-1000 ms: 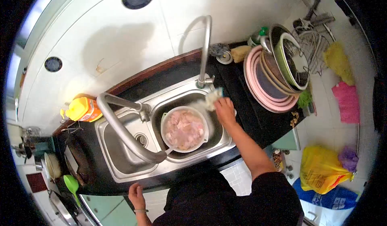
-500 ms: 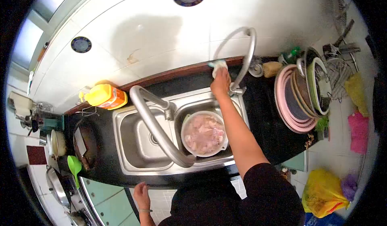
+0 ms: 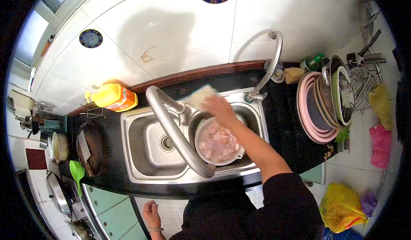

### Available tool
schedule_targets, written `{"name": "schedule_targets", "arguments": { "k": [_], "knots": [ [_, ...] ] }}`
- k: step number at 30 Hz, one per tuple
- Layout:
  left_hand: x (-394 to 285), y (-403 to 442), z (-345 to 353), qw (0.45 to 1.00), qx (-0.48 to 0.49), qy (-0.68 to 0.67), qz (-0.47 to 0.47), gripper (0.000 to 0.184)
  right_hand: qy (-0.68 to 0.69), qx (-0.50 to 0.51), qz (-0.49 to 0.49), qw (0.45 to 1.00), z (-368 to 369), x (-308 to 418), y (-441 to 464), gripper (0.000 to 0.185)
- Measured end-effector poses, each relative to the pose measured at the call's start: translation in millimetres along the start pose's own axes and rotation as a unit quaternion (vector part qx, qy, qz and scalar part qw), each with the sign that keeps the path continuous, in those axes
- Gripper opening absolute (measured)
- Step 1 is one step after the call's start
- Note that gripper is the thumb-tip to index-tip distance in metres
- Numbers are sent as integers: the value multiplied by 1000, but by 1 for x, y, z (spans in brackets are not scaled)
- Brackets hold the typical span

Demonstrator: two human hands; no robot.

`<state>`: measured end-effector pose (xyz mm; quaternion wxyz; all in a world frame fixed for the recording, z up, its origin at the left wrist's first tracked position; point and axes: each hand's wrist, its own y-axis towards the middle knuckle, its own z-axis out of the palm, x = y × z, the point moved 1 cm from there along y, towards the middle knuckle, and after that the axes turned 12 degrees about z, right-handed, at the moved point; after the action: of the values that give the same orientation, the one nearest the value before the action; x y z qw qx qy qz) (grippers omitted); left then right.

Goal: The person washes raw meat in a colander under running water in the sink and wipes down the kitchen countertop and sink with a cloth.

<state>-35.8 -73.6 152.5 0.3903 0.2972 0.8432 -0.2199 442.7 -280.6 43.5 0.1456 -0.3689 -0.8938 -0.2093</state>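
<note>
My right hand (image 3: pixel 217 109) is closed on a pale dishcloth (image 3: pixel 200 97), somewhat blurred by motion, over the rear rim of the double sink (image 3: pixel 141 178). The cloth lies just behind the right basin, close to the base of the thick grey faucet (image 3: pixel 169 126). Below my right wrist, a white bowl (image 3: pixel 199 148) of raw meat pieces (image 3: pixel 218 143) in cloudy water sits in the right basin. My left hand (image 3: pixel 151 214) hangs beside my body in front of the counter, fingers loosely bent, with nothing visible in it.
A thin curved tap (image 3: pixel 277 53) rises at the sink's back right corner. Stacked basins (image 3: pixel 306 107) stand at right. A yellow detergent jug (image 3: pixel 113 97), a dark pan (image 3: pixel 92 150) and a green ladle (image 3: pixel 77 171) are at left. A yellow bag (image 3: pixel 342 208) sits lower right.
My right hand has moved left with the dishcloth, from beside the thin tap to behind the right basin. The cloth looks more spread out. My left hand stays low at my side.
</note>
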Motion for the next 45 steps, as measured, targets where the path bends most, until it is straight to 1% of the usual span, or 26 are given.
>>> {"name": "schedule_targets", "arguments": {
  "k": [2,4,6,8,10,11,13,14,17,18,20,21,23,28,30,31,32,34,36,37,38,40,41,43,44,45],
  "knots": [
    [-4,3,-2,999,-14,-27,-12,12,-171,58,132,975,-24,-26,-22,48],
    [5,6,-5,999,-9,-34,11,11,-130,-76,135,979,-47,-29,-41,48],
    [6,7,-5,1000,6,11,24,10,-186,-132,141,964,-10,-32,-39,43],
    [9,6,-1,999,4,-37,7,11,-129,-213,215,944,28,-20,-29,40],
    [6,4,0,999,3,-40,0,12,125,-52,268,954,28,13,-6,36],
    [4,4,-2,999,13,-33,5,12,161,24,232,959,40,27,0,41],
    [2,8,-2,999,29,-26,13,11,97,-2,85,992,47,45,-1,43],
    [0,10,-2,999,39,-14,25,11,-5,-102,-25,994,40,55,-8,40],
    [-11,18,2,997,54,-6,51,11,90,-90,-55,990,21,57,-13,38],
    [-15,20,4,997,53,-10,59,11,90,-91,-53,990,19,57,-15,38],
    [-11,25,9,995,60,10,75,12,249,34,65,966,23,57,-21,42],
    [-9,26,8,993,68,30,91,12,254,36,66,964,27,62,-22,42],
    [-24,27,12,994,71,31,82,13,270,-95,295,912,32,67,-14,43],
    [-16,27,13,995,73,22,66,13,278,14,212,937,42,87,-14,36],
    [-25,28,17,989,102,73,73,13,300,313,202,878,38,81,-21,39],
    [-26,30,16,989,103,73,75,13,330,340,153,867,57,67,-28,40],
    [-26,33,18,989,94,58,99,12,328,338,153,869,48,59,-31,40],
    [-23,32,23,988,90,36,117,12,562,202,272,755,25,40,-44,43],
    [-17,30,21,993,79,40,77,13,573,125,355,728,-32,31,-39,41],
    [-16,30,23,994,84,9,73,13,518,29,308,798,-44,23,-36,43],
    [-16,31,25,993,88,6,73,13,368,-82,167,911,-52,15,-32,41],
    [-26,34,28,989,118,26,81,13,91,-40,105,989,-63,6,-29,35],
    [-35,35,29,989,121,24,85,13,88,-43,107,989,-66,1,-34,35],
    [-51,39,31,978,115,76,153,12,-51,12,158,986,-65,-20,-52,25],
    [-48,42,32,978,118,72,156,12,24,-28,267,963,-68,-29,-59,19],
    [-39,41,28,987,110,28,117,13,-124,5,288,950,-77,-39,-79,21]
  ]
}}
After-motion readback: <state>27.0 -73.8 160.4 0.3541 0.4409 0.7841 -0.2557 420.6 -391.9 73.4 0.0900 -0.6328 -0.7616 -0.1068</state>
